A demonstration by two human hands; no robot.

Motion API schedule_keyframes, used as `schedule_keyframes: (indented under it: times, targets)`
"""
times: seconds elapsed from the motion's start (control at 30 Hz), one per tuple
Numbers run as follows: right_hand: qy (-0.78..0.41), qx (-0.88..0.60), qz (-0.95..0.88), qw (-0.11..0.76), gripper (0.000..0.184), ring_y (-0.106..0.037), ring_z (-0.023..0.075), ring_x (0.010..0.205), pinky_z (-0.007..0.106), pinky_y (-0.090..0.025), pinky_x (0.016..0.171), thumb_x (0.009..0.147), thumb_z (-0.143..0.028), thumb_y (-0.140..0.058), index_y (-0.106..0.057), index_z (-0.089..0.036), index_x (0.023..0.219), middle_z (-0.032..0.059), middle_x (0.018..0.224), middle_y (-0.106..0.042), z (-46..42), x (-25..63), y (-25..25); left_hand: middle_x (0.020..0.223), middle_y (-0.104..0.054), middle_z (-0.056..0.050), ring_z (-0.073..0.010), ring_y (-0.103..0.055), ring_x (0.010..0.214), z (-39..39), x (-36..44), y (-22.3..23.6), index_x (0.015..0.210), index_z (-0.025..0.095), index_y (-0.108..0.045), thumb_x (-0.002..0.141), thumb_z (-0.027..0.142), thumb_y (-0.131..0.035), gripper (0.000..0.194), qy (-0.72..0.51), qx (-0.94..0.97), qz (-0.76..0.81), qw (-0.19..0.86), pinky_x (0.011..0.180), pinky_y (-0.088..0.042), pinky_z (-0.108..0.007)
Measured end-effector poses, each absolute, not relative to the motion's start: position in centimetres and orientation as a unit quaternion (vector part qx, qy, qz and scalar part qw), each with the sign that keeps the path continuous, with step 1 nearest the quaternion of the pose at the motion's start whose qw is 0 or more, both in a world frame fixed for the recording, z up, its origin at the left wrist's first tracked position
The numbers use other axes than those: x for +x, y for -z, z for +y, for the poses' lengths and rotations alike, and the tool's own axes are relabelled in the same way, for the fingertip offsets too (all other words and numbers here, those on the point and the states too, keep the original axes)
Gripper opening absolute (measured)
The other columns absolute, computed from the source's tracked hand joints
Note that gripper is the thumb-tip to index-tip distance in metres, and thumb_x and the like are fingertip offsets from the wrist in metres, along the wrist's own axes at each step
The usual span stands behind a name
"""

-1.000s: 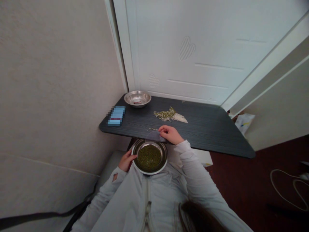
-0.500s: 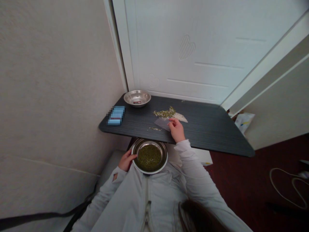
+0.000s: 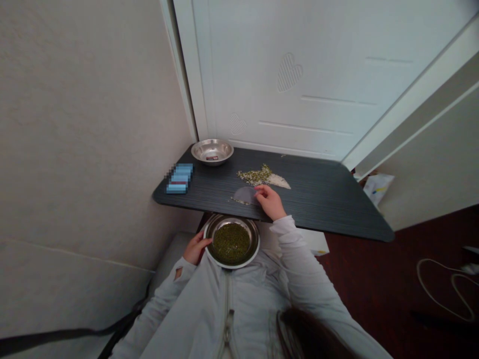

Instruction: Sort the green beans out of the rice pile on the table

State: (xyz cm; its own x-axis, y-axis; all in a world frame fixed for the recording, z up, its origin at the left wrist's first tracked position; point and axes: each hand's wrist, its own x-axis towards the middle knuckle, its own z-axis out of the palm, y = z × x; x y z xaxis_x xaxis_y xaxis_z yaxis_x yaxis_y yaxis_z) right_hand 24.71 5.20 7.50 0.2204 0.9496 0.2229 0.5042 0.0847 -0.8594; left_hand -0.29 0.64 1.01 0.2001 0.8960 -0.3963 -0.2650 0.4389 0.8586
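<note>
Translucent plastic sheet (image 3: 243, 195), rounded, is pinched in the right hand (image 3: 271, 202) above the dark grey wood-grain table (image 3: 329, 199), partly covering a thin line of pale grains (image 3: 235, 200). Beyond lies a green-and-white grain pile (image 3: 258, 175). Near, the left hand (image 3: 195, 248) grips the round metal bowl of green grains (image 3: 253, 252); far left, a shiny steel bowl (image 3: 212, 152), near the white heart-patterned door (image 3: 254, 65)

Pale mottled wall (image 3: 93, 124) at left, white door (image 3: 329, 75) with embossed hearts and bars at far side, pale wall (image 3: 434, 164) at right, dark wood-grain tabletop (image 3: 329, 199) with rounded corners, dark red floor (image 3: 359, 279) at near right, white cable (image 3: 441, 299) looped on it, dim light
</note>
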Motion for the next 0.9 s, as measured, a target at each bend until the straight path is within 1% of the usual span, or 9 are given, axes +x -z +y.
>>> schedule_keyframes:
  times: [0.23,0.37,0.53,0.73,0.9]
  targets:
    - [-0.274,-0.617,-0.555,0.487,0.022,-0.045,0.0094,0.057,0.023,-0.036,0.057,0.061,-0.023,-0.044,-0.052,-0.018,0.081,-0.0021,0.066,-0.052,5.3,24.7,-7.4,0.071,-0.064,-0.006,-0.0251,-0.055,0.082,0.8,-0.4,-0.7,0.091,0.01,-0.057,0.045,0.024,-0.067,0.049,-0.413,0.342,0.485,0.691,0.076,-0.038,-0.036]
    - [-0.3,-0.584,-0.578,0.485,0.021,-0.045,0.0091,0.058,0.023,-0.036,0.059,0.06,-0.022,-0.044,-0.051,-0.018,0.079,-0.0029,0.063,-0.051,5.0,24.5,-7.7,0.072,-0.064,-0.005,-0.0241,-0.056,0.079,0.7,-0.3,-0.8,0.093,0.01,-0.055,0.045,0.023,-0.066,0.051,-0.415,0.323,0.482,0.7,0.075,-0.039,-0.036]
    - [-0.313,-0.569,-0.562,0.512,0.019,-0.046,0.009,0.059,0.023,-0.036,0.06,0.06,-0.022,-0.045,-0.051,-0.017,0.078,-0.0027,0.063,-0.051,5.0,24.4,-8.0,0.071,-0.064,-0.005,-0.0243,-0.056,0.078,0.6,-0.1,-1.2,0.092,0.01,-0.056,0.044,0.024,-0.067,0.051,-0.42,0.322,0.478,0.701,0.075,-0.038,-0.036]
    - [-0.315,-0.57,-0.576,0.494,0.019,-0.047,0.0092,0.06,0.023,-0.037,0.061,0.061,-0.021,-0.045,-0.051,-0.018,0.078,-0.0026,0.063,-0.052,4.8,24.3,-8.0,0.071,-0.065,-0.005,-0.0241,-0.056,0.079,0.7,-0.2,-1.1,0.088,0.011,-0.058,0.044,0.023,-0.067,0.047,-0.416,0.321,0.48,0.702,0.075,-0.039,-0.035]
    - [-0.336,-0.542,-0.596,0.488,0.021,-0.049,0.0091,0.062,0.023,-0.037,0.063,0.061,-0.018,-0.043,-0.051,-0.017,0.081,-0.0017,0.066,-0.054,4.6,24.2,-8.3,0.07,-0.064,-0.005,-0.0238,-0.056,0.078,0.6,-0.2,-1.0,0.09,0.011,-0.057,0.043,0.023,-0.067,0.049,-0.419,0.317,0.486,0.699,0.074,-0.039,-0.035]
